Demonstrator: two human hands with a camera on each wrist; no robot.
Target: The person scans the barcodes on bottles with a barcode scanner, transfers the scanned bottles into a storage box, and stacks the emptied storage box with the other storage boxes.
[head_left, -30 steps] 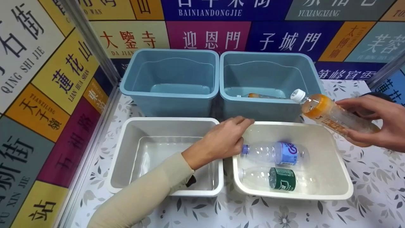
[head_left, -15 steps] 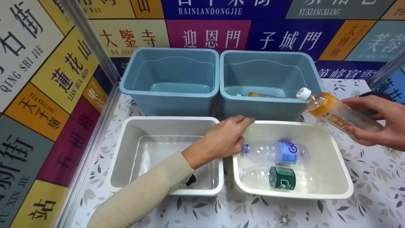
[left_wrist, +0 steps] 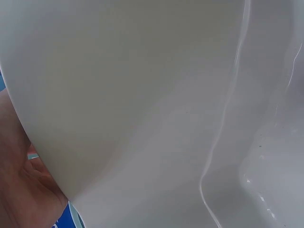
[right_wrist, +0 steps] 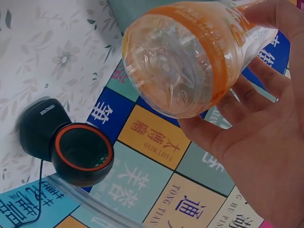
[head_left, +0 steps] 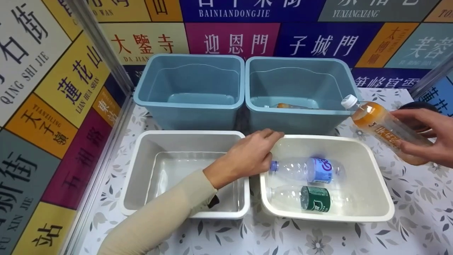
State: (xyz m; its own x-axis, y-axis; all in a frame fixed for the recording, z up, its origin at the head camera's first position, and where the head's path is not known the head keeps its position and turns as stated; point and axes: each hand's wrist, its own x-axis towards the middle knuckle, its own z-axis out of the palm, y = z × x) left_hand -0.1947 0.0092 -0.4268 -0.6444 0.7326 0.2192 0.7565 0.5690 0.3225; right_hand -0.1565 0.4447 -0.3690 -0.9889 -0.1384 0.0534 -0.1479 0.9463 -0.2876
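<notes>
A: Right hand [head_left: 440,132], and its item?
B: It is gripping a tilted orange-labelled bottle [head_left: 385,131], white-capped, near the cream tub [head_left: 361,159]'s rear-right corner — outside it.
A: Left hand [head_left: 247,154]?
B: Its curled fingers are resting at the cream tub's rear-left corner — whether they are clasping, I cannot tell.
A: Contents?
B: Inside that tub, a blue-labelled bottle [head_left: 322,171] is lying behind a green-labelled bottle [head_left: 315,199]. Behind the tub, a blue-green bin [head_left: 293,121] is holding an orange-banded bottle [head_left: 283,105].

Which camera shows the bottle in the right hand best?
The head view: it shows the bottle from its white cap to its lower body, though the right hand covers part. The right wrist view shows its base close up, but not the cap. The left wrist view doesn't show it.
</notes>
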